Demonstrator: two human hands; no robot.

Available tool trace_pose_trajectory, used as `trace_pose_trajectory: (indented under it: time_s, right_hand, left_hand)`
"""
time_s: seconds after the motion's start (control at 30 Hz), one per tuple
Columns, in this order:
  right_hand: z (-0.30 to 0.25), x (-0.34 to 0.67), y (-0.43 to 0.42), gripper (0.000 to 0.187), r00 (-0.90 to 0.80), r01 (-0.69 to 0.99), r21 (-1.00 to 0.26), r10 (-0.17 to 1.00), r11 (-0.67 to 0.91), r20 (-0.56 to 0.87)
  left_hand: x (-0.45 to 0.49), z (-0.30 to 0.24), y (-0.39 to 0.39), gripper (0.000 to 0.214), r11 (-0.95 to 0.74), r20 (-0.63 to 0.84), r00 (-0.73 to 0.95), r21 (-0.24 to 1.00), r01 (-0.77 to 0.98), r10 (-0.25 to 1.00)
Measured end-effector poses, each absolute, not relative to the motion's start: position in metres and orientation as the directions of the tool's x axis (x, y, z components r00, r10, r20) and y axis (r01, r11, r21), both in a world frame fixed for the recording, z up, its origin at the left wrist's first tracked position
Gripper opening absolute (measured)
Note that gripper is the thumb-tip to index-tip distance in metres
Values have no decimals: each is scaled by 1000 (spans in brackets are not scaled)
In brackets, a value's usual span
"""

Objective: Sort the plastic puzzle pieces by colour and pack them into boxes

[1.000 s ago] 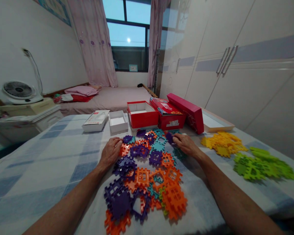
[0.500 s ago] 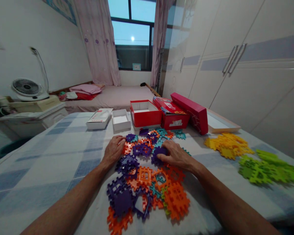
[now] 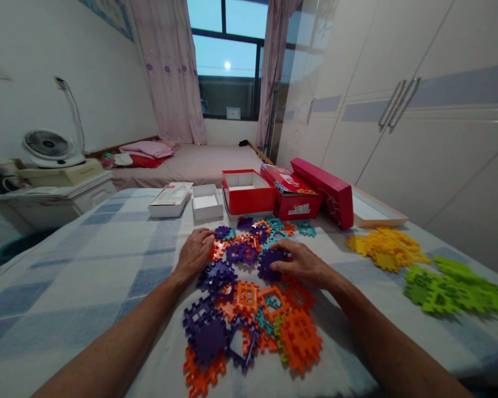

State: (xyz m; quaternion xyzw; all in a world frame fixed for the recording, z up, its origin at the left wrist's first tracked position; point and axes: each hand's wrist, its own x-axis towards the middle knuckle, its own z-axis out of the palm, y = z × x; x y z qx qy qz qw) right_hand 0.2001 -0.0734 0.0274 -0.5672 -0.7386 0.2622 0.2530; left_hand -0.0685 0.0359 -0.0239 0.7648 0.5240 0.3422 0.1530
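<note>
Both forearms are reaching forward over the bench (image 3: 87,265), palms down. The left hand (image 3: 194,255) is lying flat, fingers loosely together, resting on an orange tile (image 3: 216,250) at the near-left edge of the mixed tile pile (image 3: 249,298). The right hand (image 3: 302,264) is angling inward, fingertips pinching a purple tile (image 3: 270,258) just ahead of its thumb. Well off to its right are lying yellow tiles (image 3: 385,247) and green tiles (image 3: 448,282). Red boxes (image 3: 249,194) are standing beyond both hands.
</note>
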Motion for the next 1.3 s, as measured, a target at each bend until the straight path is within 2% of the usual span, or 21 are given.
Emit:
trace_pose_trajectory:
  time_s: [0.13, 0.2, 0.33, 0.4, 0.53, 0.67, 0.73, 0.93, 1.2, 1.3]
  right_hand:
    - [34, 202, -77, 18, -308, 681, -668, 945, 300, 111]
    - [36, 202, -77, 17, -345, 613, -714, 927, 339, 145]
    - [43, 193, -68, 20, -293, 419, -872, 947, 251, 132]
    - [48, 182, -62, 21, -271, 388, -886, 950, 255, 155]
    - [51, 158, -45, 16, -324, 536, -777, 930, 331, 174]
    - [36, 149, -31, 9, -327, 755, -538, 927, 374, 185]
    - [27, 150, -28, 11, -339, 791, -458, 914, 405, 223]
    - [19, 151, -32, 15, -425, 788, -383, 877, 481, 226]
    - [28, 156, -45, 16, -389, 734, -496, 886, 464, 252]
    - [35, 154, -47, 17, -315, 682, -599, 908, 420, 277]
  left_hand:
    - [-68, -25, 36, 39, -412, 372, 218, 591, 694, 902]
    - [-67, -25, 35, 38, -412, 380, 212, 587, 697, 900]
    - [-66, -25, 35, 39, -409, 381, 208, 585, 701, 901]
    - [-65, -25, 34, 40, -403, 367, 214, 583, 705, 905]
    - [-65, -24, 33, 39, -420, 374, 233, 562, 713, 897]
    - [-65, -27, 34, 38, -419, 390, 216, 569, 708, 895]
    - [-65, -28, 35, 36, -420, 396, 209, 576, 702, 894]
    - [-64, -26, 33, 35, -410, 390, 202, 580, 704, 898]
    - [-63, -26, 33, 33, -431, 412, 210, 574, 696, 887]
    - [-63, -25, 33, 33, -431, 407, 216, 569, 700, 888]
